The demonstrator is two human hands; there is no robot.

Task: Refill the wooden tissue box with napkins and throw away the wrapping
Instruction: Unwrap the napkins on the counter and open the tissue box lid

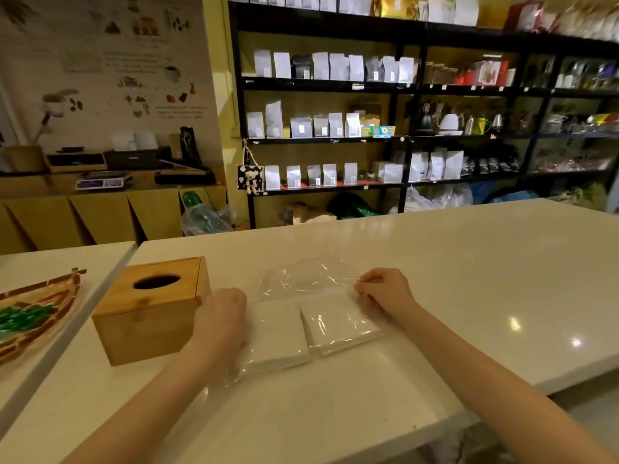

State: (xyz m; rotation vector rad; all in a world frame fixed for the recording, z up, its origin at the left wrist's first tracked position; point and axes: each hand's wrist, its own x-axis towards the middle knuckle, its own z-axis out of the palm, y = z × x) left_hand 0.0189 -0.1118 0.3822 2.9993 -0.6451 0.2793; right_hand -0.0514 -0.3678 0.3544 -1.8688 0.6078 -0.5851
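A wooden tissue box with an oval slot in its lid stands closed on the white counter, left of centre. To its right lie two white stacks of napkins inside clear plastic wrapping. My left hand rests on the left edge of the pack, right beside the box, fingers curled down on the plastic. My right hand pinches the wrapping at the pack's far right corner. The wrapping's far end lies loose and crinkled on the counter.
A patterned tray with green items sits on a second counter at the far left. Black shelves of white pouches and kettles fill the back wall. The counter's front edge runs near my right forearm.
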